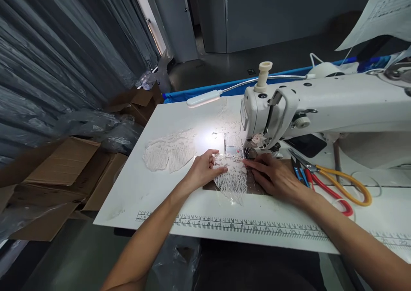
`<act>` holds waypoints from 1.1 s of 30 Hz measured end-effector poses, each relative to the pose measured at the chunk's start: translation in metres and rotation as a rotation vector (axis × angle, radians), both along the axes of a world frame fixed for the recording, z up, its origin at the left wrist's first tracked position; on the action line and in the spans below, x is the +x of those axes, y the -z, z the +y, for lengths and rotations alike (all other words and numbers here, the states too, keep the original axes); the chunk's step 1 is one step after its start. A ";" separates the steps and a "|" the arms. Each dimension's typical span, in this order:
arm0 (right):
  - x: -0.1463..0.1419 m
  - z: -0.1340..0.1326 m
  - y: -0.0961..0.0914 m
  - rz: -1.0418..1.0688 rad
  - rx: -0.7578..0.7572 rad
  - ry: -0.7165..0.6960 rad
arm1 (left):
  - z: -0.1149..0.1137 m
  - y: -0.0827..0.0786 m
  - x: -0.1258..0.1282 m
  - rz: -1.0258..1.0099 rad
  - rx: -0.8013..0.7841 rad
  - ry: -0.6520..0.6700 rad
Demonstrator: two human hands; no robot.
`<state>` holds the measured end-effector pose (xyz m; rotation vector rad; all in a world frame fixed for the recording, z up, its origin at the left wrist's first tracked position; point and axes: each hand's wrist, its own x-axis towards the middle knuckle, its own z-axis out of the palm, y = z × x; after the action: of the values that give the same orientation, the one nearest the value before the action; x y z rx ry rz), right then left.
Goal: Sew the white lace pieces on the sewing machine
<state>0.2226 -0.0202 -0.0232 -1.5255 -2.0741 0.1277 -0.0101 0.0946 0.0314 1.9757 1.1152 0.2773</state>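
A white sewing machine [321, 107] stands on a white table [167, 197]. A piece of white lace [233, 179] lies under its needle area, lit by a small gooseneck lamp [204, 98]. My left hand [204, 171] rests on the lace's left edge, fingers curled and pressing it down. My right hand [276, 175] lies flat on the lace's right side, fingers stretched toward the presser foot. More lace [168, 152] lies loose to the left on the table.
Scissors with yellow handles [346, 184] and red handles [330, 194] lie right of my right hand. A printed ruler [244, 227] runs along the table's front edge. Cardboard boxes [64, 171] and plastic wrap sit on the floor at left.
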 end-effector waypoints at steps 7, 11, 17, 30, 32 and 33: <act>-0.006 -0.001 -0.001 -0.015 0.007 0.008 | -0.001 0.003 0.001 0.002 0.013 -0.007; -0.011 -0.002 -0.004 -0.044 -0.006 0.047 | -0.002 0.002 0.001 0.011 0.006 0.020; -0.012 -0.003 -0.005 0.006 -0.047 0.055 | -0.003 0.001 0.001 0.009 -0.001 0.038; -0.005 -0.004 -0.005 0.078 -0.037 -0.007 | -0.003 0.000 -0.001 0.017 -0.009 0.049; -0.007 -0.003 -0.004 0.048 -0.024 0.011 | -0.003 0.001 -0.001 0.017 -0.002 0.049; -0.008 -0.003 -0.004 0.039 -0.022 0.020 | -0.003 0.001 -0.001 0.018 0.002 0.049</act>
<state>0.2149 -0.0234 -0.0190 -1.5446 -2.0329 0.1720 -0.0113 0.0914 0.0304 2.0078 1.0768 0.2361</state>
